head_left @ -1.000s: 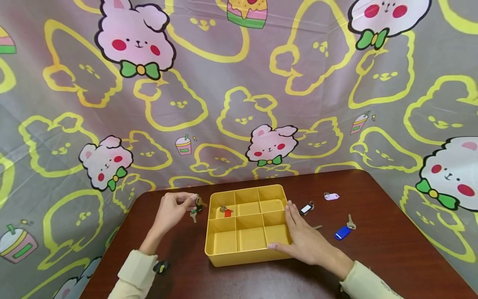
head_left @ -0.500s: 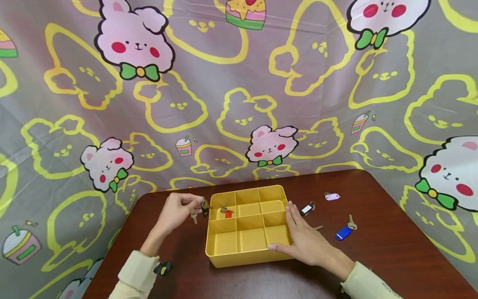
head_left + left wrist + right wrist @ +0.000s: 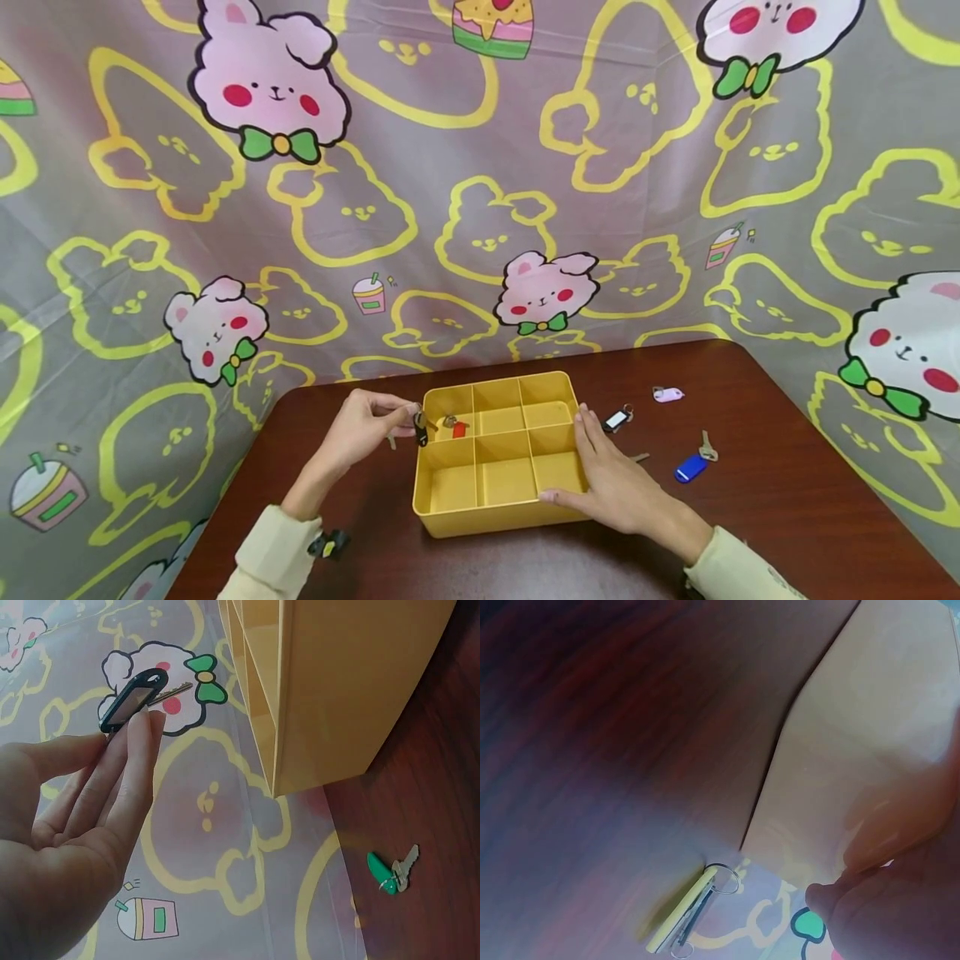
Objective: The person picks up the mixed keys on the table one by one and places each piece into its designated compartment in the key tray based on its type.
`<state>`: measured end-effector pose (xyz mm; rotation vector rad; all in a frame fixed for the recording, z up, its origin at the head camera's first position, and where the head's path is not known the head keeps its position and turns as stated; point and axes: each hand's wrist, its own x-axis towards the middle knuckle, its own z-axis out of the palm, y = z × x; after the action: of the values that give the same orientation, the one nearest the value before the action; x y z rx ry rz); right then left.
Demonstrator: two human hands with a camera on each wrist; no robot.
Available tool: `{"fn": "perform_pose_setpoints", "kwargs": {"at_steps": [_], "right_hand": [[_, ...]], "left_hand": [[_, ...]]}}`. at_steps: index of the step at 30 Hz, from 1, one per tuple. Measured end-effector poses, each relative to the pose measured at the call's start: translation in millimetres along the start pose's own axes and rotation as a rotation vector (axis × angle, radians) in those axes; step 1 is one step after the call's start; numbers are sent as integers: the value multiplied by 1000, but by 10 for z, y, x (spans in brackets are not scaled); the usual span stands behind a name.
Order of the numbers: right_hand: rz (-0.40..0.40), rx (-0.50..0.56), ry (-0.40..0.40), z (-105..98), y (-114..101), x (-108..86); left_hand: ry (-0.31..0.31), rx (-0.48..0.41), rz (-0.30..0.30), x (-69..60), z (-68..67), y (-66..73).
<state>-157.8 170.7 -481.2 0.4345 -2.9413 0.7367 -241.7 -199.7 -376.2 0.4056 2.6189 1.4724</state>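
Note:
My left hand [image 3: 367, 429] pinches a key with a black key tag [image 3: 422, 433] between thumb and fingertips, over the left rim of a yellow divided box [image 3: 495, 521]. In the left wrist view, the black tag [image 3: 120, 712] is tilted and its key [image 3: 176, 693] points away from the hand. A red-tagged key [image 3: 459, 430] lies in the box's back left compartment. My right hand [image 3: 618, 483] rests against the box's right side, fingers extended, thumb at the front rim. Left of the box lies a key with a green tag [image 3: 381, 871], partly hidden by my left hand in the head view.
Right of the box on the brown table [image 3: 795, 508] lie keys with a black-and-white tag [image 3: 617, 418], a lilac tag [image 3: 667, 394] and a blue tag [image 3: 691, 468]. A yellow tag [image 3: 682, 911] lies beside the box in the right wrist view. Patterned cloth [image 3: 420, 250] hangs behind.
My left hand has moved right, carrying the black-tagged key from beside the box to over its left rim. My right hand has stayed in place.

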Motion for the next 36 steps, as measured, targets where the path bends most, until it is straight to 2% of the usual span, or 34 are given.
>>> {"fn": "perform_pose_setpoints", "kwargs": {"at_steps": [16,24,28,36], "right_hand": [[4,5,-4,-7,5,-7],[-13,-5,11,21,26,5],[-15,-9,9,32,29,7],[-9,-5,3,34,41,-9]], "left_hand": [[-91,65,-16,17,93,38],[-154,-27,-3,30,152,19],[-172,-27,5,34,160,13],[-215,-31,-17,47,190,-3]]}}
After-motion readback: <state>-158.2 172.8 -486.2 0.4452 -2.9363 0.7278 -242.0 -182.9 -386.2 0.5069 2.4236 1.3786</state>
